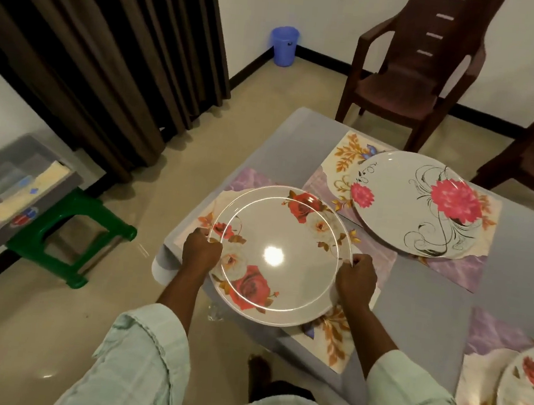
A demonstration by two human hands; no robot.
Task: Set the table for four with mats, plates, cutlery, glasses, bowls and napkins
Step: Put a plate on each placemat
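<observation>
Two hands (202,251) (355,279) around rose plate (278,256)

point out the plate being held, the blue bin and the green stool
held plate (281,256), head view, on its glossy centre
blue bin (284,46), head view, on its side wall
green stool (67,235), head view, on its top frame

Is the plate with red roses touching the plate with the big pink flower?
Apart. The head view shows a strip of mat between the rose plate and the pink flower plate.

Both arms reach forward; left hand (202,251) and right hand (356,279) curled in a grip.
</observation>
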